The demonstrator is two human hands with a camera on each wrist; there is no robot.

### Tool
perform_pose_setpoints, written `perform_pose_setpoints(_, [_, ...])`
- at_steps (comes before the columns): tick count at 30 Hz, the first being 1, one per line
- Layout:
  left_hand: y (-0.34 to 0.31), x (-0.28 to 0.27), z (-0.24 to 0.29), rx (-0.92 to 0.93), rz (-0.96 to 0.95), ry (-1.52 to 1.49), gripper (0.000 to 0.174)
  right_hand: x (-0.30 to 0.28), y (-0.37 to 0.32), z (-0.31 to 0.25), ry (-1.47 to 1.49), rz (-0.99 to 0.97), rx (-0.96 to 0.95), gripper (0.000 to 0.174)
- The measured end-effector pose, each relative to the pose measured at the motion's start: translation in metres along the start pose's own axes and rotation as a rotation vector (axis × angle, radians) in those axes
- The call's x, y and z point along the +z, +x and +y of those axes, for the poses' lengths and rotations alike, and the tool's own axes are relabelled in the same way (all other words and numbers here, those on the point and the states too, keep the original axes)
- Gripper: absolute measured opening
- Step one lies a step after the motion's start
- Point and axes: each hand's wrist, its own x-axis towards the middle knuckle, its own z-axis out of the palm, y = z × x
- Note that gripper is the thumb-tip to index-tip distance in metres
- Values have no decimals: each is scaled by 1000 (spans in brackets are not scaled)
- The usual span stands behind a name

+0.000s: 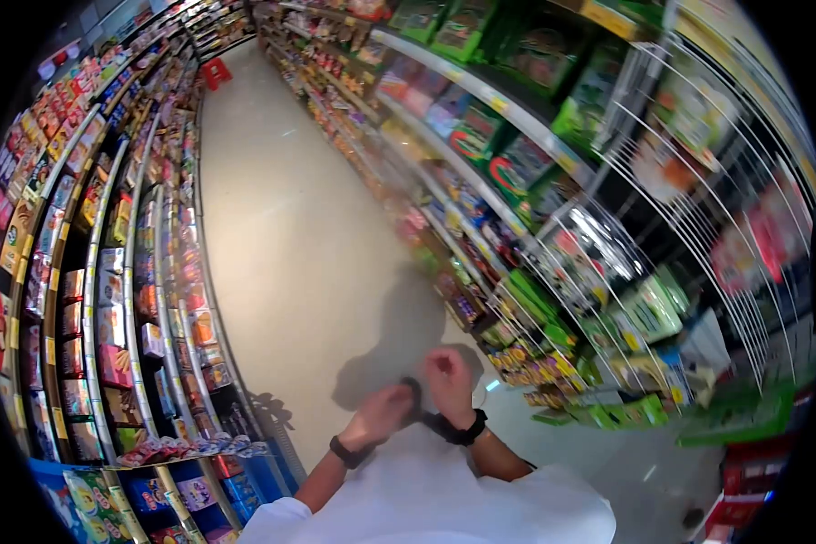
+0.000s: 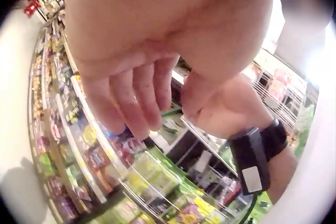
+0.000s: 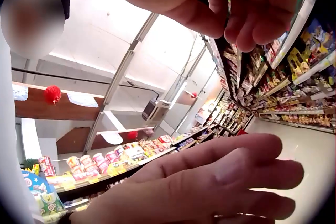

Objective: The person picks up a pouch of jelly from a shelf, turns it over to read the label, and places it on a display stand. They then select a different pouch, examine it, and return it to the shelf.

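Low in the head view, both bare hands are raised in front of a white shirt, blurred and close together. The left hand (image 1: 378,415) has nothing in it; its fingers hang loosely bent in the left wrist view and look nearly straight in the right wrist view. Just to its right is the right hand (image 1: 448,379), also holding nothing, its fingers loosely curled in the right wrist view. A black band (image 1: 349,451) circles the left wrist. The right wrist has a black strap (image 1: 467,430) with a small black device (image 2: 249,161).
Packed snack shelves (image 1: 109,299) line the left of the aisle floor (image 1: 290,218). Shelves (image 1: 508,118) of packets and a white wire rack (image 1: 662,172) stand on the right. Far up the aisle is a red floor sign (image 1: 216,74). Green packs (image 1: 644,308) sit beside the rack.
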Motion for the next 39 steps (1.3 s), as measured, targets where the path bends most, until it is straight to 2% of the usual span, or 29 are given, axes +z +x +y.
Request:
perform_pose_setpoints(1, [12,-15,5,-27,33,-4,26,13,20,0,104,-38,-2,10])
perform_pose_setpoints(7, [68,-96,-21,34,364,-5,24,73,118,-19,104,-218,-50,10])
perform_pose_setpoints(10, [90,-137,-33,-64,410,-168,34,107,160,-18,74,-306,-40,10])
perform_pose_setpoints(13, [118,-175,-60,-49,475,-216,31,146,202,-13,109,-375,-7,9])
perform_pose_setpoints(16, [157,-218,-84,-69,531,-214,23,191,253,1,54,-412,-109,11])
perform_pose_setpoints(19, [201,-271,-86,-131,466,-240,30,238,304,-1,-7,-483,-60,18])
perform_pose_setpoints(22, [252,-325,-96,-66,433,-151,31,282,359,-26,-305,-545,-211,22])
perform_pose_setpoints(25, [298,-377,-100,36,411,-123,31,332,405,-52,-366,-601,-231,30])
perform_pose_setpoints(29, [348,-437,-93,135,398,-40,27,390,454,-75,-292,-646,-196,39])
perform_pose_setpoints(34, [392,-501,-98,6,382,-57,27,451,521,-69,-157,-694,-174,42])
perform_pose_setpoints(37, [423,-534,-117,-81,379,-32,27,481,569,-54,-195,-727,-17,40])
perform_pose_setpoints(39, [450,-560,-118,-119,392,-33,27,503,604,-45,-254,-713,-175,39])
